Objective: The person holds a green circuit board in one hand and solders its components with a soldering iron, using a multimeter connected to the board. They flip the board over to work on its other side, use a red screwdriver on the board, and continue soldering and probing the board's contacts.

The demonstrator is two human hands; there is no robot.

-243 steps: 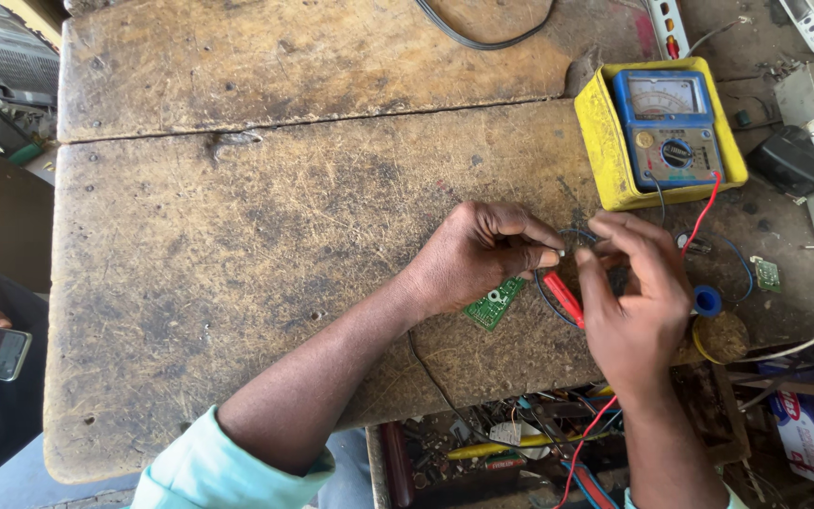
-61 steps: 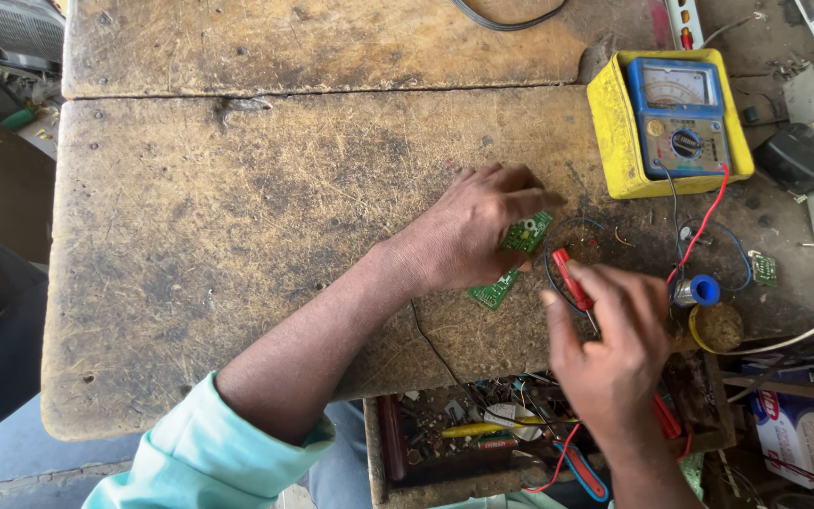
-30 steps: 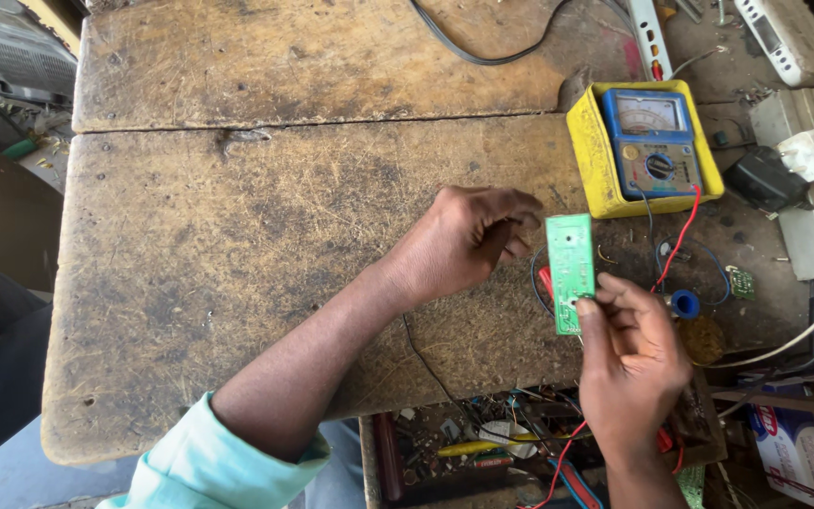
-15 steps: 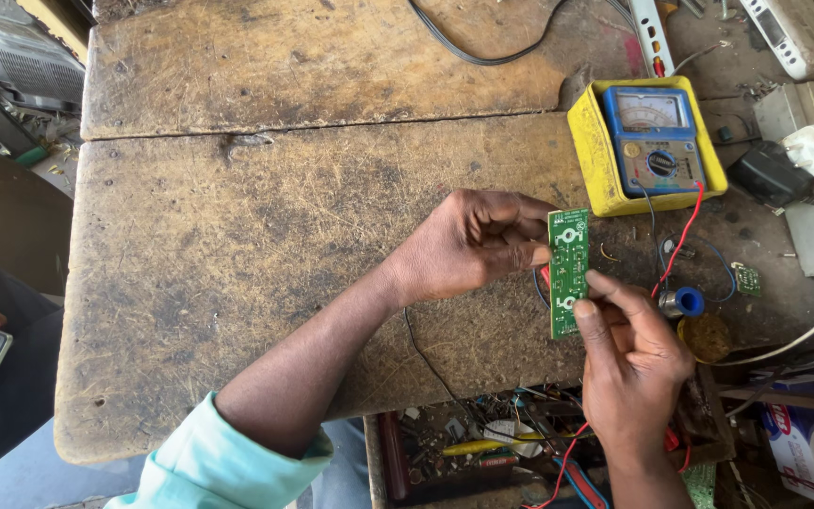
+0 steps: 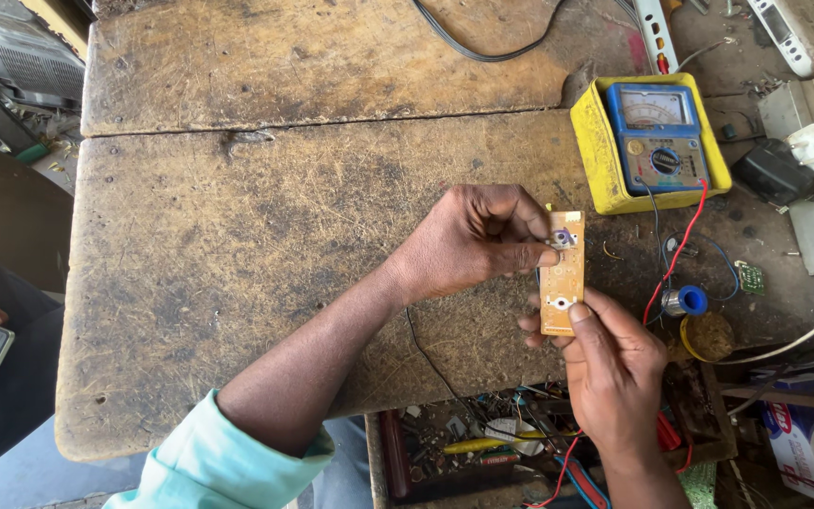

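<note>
Small tan rectangular circuit board (image 5: 561, 273) held over worn wooden table's (image 5: 237, 245) right edge.
Left hand (image 5: 468, 240) pinches its top; right hand (image 5: 614, 363) grips its bottom; blue multimeter (image 5: 659, 137) sits in yellow case (image 5: 594, 141).

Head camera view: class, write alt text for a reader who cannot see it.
Two bare hands hold a small tan circuit board upright over a worn wooden workbench, the left hand pinching its top, the right hand its bottom. A yellow-cased analog multimeter sits beyond.
</note>
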